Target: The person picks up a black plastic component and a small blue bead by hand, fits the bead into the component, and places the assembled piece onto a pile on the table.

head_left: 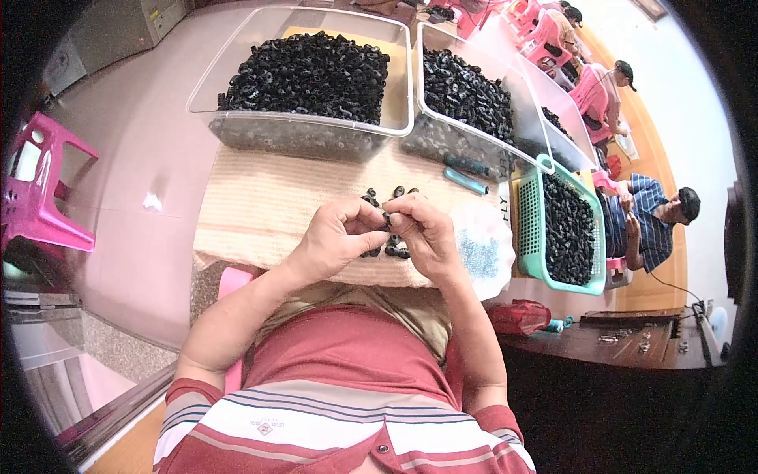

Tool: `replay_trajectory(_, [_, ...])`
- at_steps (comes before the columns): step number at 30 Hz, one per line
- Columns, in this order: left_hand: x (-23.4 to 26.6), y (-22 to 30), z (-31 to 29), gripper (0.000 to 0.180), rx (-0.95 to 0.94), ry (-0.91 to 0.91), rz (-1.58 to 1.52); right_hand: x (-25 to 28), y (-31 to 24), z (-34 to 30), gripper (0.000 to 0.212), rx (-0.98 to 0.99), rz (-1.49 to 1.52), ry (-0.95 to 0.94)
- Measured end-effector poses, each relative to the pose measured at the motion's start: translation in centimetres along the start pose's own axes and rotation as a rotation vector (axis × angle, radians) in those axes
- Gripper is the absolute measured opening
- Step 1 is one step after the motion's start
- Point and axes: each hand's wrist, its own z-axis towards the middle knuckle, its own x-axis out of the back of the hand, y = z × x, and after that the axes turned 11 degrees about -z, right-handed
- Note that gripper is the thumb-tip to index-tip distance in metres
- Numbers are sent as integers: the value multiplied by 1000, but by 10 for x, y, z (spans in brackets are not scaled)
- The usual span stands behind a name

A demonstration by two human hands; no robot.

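Dropping the black part (pixel 386 222) looks the likeliest slip: at the centre of the frame the left hand (pixel 335 235) and right hand (pixel 427 237) meet, fingertips pinched on it from 2 sides, and so small a piece leaves little to grip. If it fell among the loose parts (pixel 399 252) just below the hands, their matching colour could make it hard to pick out. Those lie close to the near edge of the tabletop (pixel 260 207), so a brush of the wrist might send some over. The dish (pixel 498 218) sits just beside the right wrist; an outward swing of that arm could tip it.

The dish, white with a wavy rim, holds tiny blue beads (pixel 478 254). At the upper centre, tub 1 (pixel 304 141), clear, carries a broad heap of black parts. Tub 2 (pixel 527 110), to its right, holds more; tub 3 (pixel 572 108), farther right, shows a smaller patch, its depth hidden. The green basket (pixel 530 226), right of centre, is well filled with black parts too.
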Motion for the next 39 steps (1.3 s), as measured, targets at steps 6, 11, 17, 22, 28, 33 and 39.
replay_trajectory(6, [0,-2,-1,18,13,-36,86,-8,6,-8,12,33,-70,50])
replay_trajectory(11, [-2,-1,-2,15,-14,-30,94,-6,3,-14,10,-245,237,4])
replay_trajectory(17, [-4,-1,-2,14,3,-36,77,-1,10,-22,14,-288,253,-1])
replay_trajectory(22, [-4,-4,-2,17,2,-42,90,1,12,-24,19,-101,158,-6])
replay_trajectory(28, [-4,0,-3,16,45,-27,104,3,7,-30,17,-196,144,-54])
replay_trajectory(33, [-6,0,-4,13,-8,-34,147,2,6,-31,14,-294,233,3])
replay_trajectory(39, [-7,-3,-4,13,-24,-34,115,-4,17,-30,14,-8,170,119])
